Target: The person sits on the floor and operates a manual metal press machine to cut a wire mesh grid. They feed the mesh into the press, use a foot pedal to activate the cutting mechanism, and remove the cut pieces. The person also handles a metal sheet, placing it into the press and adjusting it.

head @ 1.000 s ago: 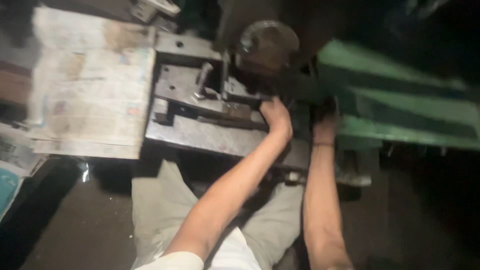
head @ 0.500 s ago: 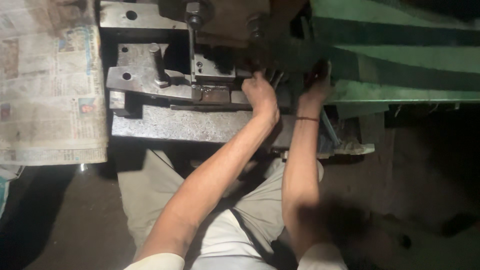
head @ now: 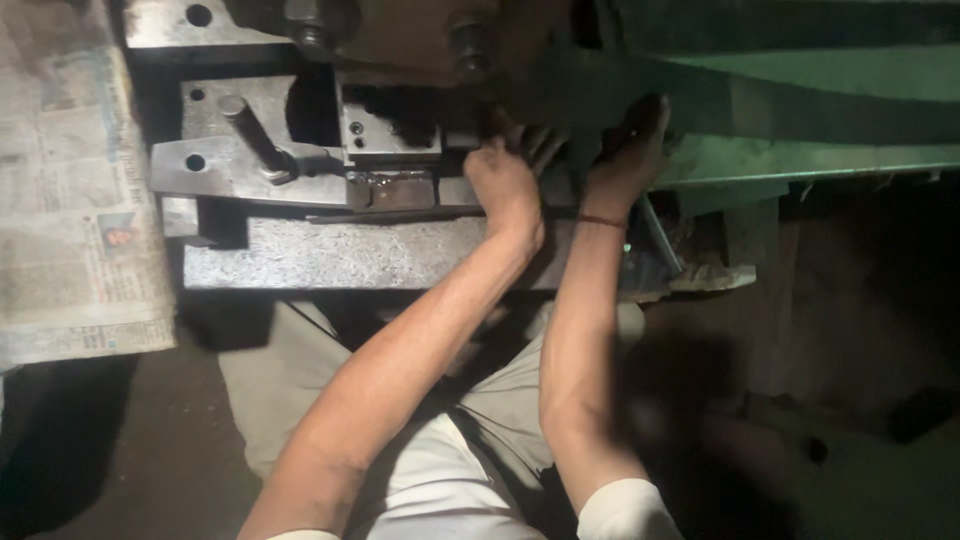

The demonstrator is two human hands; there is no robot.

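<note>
Both hands are up at the press die, centre of view.

Left hand [head: 505, 185]: knuckles toward camera, fingers curled and pushed into the dark gap under the upper tool block [head: 400, 40]. Can't tell whether it grips anything – fingertips are hidden in shadow. It sits just right of the small steel die insert [head: 388, 135] and over the right end of the thin flat strip [head: 390, 213] lying along the die.

Right hand [head: 625, 160]: fingers together, pressed flat against the edge of the green machine frame [head: 800, 110], thin dark band at the wrist. Looks like resting contact, nothing visibly held.

Die set: grey steel base plate [head: 340, 255] nearest the person, its near edge above the lap. On the left, a flat plate with a hole [head: 195, 162], and a round guide pin [head: 250, 130] leaning out of it.

Far left: newspaper sheet [head: 70, 200] spread flat, well apart from both hands.

Person sits close, knees under the base plate, light trousers [head: 270, 380].
</note>
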